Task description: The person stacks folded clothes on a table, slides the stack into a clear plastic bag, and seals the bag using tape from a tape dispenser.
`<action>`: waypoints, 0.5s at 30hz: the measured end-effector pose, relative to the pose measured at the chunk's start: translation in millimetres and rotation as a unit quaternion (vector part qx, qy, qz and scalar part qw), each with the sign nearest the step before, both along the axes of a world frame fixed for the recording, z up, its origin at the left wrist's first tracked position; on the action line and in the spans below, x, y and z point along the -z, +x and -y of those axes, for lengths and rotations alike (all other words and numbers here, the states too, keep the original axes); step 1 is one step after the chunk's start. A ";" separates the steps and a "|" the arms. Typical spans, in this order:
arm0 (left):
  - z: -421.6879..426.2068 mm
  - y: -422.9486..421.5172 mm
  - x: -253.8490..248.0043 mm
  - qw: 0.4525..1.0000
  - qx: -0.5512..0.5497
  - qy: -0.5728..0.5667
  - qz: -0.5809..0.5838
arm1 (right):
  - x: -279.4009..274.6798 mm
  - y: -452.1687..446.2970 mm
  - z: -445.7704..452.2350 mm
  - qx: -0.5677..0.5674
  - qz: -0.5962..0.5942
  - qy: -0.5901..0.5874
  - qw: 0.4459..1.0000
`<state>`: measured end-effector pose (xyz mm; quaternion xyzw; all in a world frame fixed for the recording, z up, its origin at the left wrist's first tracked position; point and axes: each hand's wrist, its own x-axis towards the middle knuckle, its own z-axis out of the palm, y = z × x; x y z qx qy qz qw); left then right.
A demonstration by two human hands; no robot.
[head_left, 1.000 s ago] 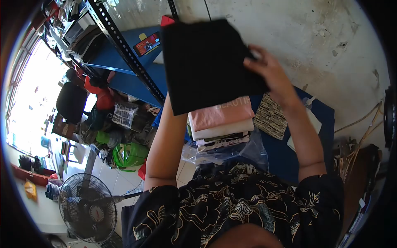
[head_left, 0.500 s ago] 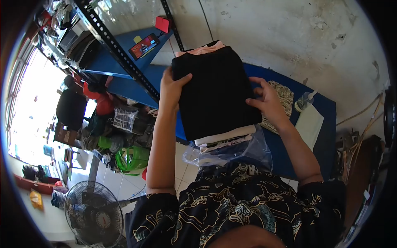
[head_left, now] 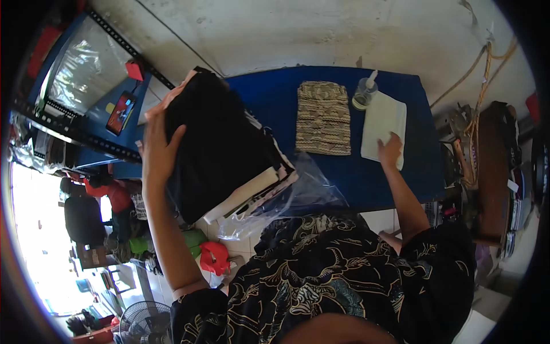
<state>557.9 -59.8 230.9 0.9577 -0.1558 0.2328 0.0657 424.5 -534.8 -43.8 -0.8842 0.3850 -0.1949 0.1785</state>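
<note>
The right hand [head_left: 391, 150] has been moved from the right edge of the black cloth [head_left: 215, 137] to the pale folded cloth [head_left: 382, 123], while the left hand [head_left: 157, 157] is kept at the black cloth's left edge. The pale cloth lies directly under and beyond the right hand, clearly the nearer one; its long axis is pointed away from the body, and its near end is touched by slightly bent, parted fingers. The left hand's thumb is spread over the black cloth, apart from its fingers.

The stack is topped by the matte black cloth, with cream and striped layers [head_left: 252, 195] shown at its near edge. Crinkled clear plastic [head_left: 309, 183] is spread beside it. Between the stack and the pale cloth, a patterned cloth [head_left: 323, 117] in tan and dark bands is laid flat on the blue counter [head_left: 395, 186], near a transparent bottle [head_left: 364, 93] with a white nozzle.
</note>
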 end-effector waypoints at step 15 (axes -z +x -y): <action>388.7 -112.9 191.8 0.865 0.480 -0.051 -0.138 | -42.6 -70.2 53.0 -0.030 0.278 0.742 0.609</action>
